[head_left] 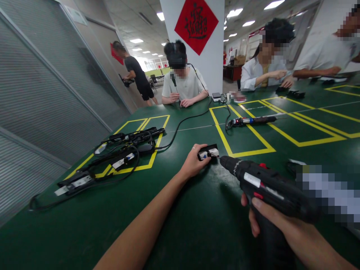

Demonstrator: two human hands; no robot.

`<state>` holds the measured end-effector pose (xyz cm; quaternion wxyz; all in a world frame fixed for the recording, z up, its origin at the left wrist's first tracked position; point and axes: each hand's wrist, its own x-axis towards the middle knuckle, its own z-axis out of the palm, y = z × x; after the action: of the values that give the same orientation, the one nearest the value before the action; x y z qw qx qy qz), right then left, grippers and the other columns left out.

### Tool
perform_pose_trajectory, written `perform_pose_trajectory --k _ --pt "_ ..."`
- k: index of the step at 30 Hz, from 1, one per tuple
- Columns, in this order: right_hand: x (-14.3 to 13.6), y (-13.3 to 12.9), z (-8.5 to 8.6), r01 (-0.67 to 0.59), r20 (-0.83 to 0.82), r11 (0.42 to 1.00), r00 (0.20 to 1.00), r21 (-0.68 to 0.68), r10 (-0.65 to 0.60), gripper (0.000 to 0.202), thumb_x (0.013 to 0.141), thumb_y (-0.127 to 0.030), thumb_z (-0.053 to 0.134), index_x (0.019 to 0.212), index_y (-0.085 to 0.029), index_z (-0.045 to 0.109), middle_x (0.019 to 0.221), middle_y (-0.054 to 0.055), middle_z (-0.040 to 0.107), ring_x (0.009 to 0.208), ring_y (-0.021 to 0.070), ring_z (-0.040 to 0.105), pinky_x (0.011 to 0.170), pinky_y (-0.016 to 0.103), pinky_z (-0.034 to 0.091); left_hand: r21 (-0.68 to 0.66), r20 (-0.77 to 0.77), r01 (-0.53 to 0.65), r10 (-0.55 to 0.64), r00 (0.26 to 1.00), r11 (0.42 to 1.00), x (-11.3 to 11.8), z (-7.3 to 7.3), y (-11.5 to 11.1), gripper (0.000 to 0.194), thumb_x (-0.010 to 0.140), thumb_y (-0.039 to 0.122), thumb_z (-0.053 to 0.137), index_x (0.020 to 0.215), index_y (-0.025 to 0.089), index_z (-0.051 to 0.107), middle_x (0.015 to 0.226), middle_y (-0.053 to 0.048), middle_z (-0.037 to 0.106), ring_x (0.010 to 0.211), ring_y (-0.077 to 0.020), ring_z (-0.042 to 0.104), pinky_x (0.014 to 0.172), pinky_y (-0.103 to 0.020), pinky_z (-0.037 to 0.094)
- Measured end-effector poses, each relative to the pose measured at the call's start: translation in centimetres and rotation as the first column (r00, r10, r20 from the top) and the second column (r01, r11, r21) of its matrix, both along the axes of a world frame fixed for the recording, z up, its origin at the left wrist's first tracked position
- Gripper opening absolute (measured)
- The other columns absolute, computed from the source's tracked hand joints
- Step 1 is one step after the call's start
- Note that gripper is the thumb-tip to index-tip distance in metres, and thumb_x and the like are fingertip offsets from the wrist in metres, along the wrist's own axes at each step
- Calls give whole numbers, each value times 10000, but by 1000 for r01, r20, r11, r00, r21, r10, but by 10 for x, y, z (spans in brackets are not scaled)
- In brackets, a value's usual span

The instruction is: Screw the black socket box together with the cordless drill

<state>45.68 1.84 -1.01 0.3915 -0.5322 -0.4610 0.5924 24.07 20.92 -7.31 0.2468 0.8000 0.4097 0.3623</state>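
My right hand (pixel 270 213) is wrapped round the handle of a black cordless drill (pixel 270 183), which points left. The drill's tip is close to a small black housing with a whitish inside (pixel 209 153); whether the bit touches it I cannot tell. My left hand (pixel 196 161) grips that housing from its left side and holds it on the green table (pixel 191 221), with a ring on one finger. The inner parts of the housing are too small to make out.
Black cabled devices (pixel 126 150) lie at the left across yellow tape outlines. A long black tool with a blue band (pixel 253 120) lies ahead to the right. A black cable (pixel 182 122) crosses the table. Several people sit or stand beyond the far edge.
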Motion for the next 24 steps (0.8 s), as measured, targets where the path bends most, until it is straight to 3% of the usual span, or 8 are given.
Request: perform_pose_trajectory --k 9,24 --pt "3 -3 2 -35 65 999 997 -26 37 267 884 -498 483 936 -277 623 595 -16 663 608 209 628 687 344 472 -18 -12 74 -75 997 997 -7 5 3 471 761 237 626 1218 204 514 1118 -83 520 1062 -209 521 980 -372 413" --pt "1 -4 -1 5 115 1000 993 -9 -4 302 872 -510 475 861 -281 671 637 2 684 658 224 630 710 361 474 5 -45 34 -33 998 999 -4 -2 2 487 751 241 617 1213 184 472 1162 -92 473 1095 -211 489 1009 -369 392"
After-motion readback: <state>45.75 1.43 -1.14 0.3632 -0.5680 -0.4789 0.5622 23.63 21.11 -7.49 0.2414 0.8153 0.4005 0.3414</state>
